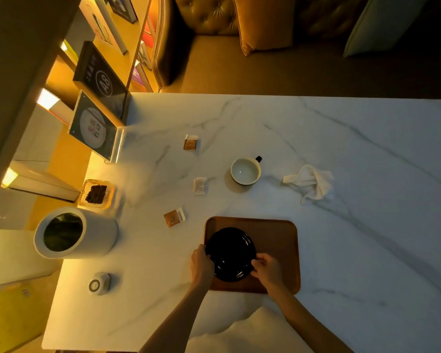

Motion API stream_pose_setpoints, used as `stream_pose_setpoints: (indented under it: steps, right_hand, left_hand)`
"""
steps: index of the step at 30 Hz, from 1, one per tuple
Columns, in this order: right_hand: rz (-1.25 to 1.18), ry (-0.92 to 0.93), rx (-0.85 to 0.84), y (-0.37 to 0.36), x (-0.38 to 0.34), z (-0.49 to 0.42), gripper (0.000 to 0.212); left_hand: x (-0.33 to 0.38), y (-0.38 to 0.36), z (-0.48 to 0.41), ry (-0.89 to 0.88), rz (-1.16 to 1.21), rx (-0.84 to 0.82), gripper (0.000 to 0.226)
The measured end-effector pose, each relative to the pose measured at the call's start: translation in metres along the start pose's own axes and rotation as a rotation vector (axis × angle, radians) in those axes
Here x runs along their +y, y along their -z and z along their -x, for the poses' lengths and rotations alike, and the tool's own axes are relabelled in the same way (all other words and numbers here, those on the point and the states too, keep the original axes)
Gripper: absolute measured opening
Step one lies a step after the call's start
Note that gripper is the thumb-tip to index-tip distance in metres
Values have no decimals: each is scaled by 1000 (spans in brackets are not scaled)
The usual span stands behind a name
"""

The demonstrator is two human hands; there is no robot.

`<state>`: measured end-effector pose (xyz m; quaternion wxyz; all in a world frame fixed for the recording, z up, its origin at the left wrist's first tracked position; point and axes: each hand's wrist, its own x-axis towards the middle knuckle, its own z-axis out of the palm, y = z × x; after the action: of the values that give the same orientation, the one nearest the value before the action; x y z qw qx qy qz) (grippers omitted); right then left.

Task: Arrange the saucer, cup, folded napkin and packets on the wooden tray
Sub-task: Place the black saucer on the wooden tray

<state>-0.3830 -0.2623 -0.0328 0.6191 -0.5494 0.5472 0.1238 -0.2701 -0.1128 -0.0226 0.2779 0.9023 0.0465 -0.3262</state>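
Note:
A black saucer (230,253) sits on the left half of the wooden tray (275,240). My left hand (201,266) grips its left rim and my right hand (266,270) grips its right rim. A white cup (245,171) with a dark handle stands upright on the marble table beyond the tray. A crumpled white napkin (311,183) lies to the cup's right. Three packets lie loose on the table: a brown one (190,142) far back, a white one (200,185) left of the cup, and a brown one (174,217) near the tray's far left corner.
A white cylindrical bin (74,233) stands at the left. Behind it is a small square dish (96,194) of dark bits. A small round device (99,284) lies near the left edge. Acrylic sign stands (94,128) line the back left. A sofa lies beyond the table.

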Motion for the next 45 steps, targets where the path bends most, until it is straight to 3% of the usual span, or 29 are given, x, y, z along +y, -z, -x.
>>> stream_pose_setpoints:
  steps: [5,10,20,24,29,34,45]
  right_hand:
    - [-11,-5,16,-4,0,-3,30]
    - [-10,3,9,-6,-1,-9,30]
    - [29,-33,11,-10,-4,-15,31]
    - [179,-8,-8,-6,-6,-13,30]
    - [415,168,9,1,-11,-9,35]
    - [554,314,117,1,-16,-11,31]
    - [692,304,180,0,-21,-18,28]
  left_hand:
    - [2,4,-5,-11,-32,-25,24]
    - [2,7,-9,13,-61,-30,10]
    - [-1,10,-16,-29,-123,-57,9]
    - [0,15,-20,15,-115,-87,9]
    - [-3,21,-25,23,-140,-129,13]
    - [-3,20,-24,36,-119,-130,14]
    - [-1,26,-31,89,-116,-180,15]
